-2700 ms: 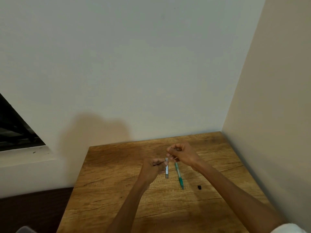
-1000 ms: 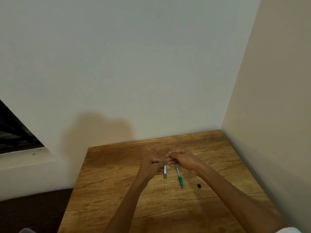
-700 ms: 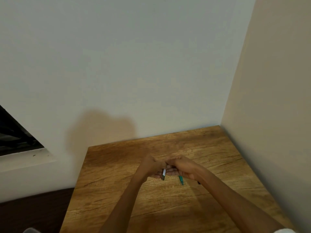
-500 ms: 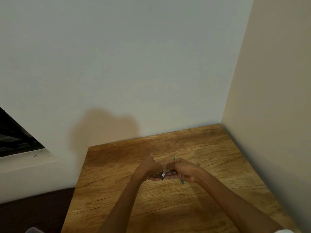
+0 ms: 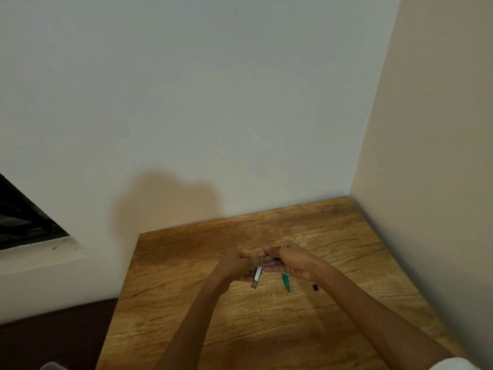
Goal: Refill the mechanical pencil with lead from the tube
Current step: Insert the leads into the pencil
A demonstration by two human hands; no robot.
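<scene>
A wooden table (image 5: 186,303) stands in a corner beside a window sill (image 5: 40,252).

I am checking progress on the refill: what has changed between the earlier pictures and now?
The two hands came together: the left hand with the lead tube and the right hand with the green pencil now touch at the fingers and sit lower, near the table. Nothing was let go. The small black piece stayed on the table.
</scene>
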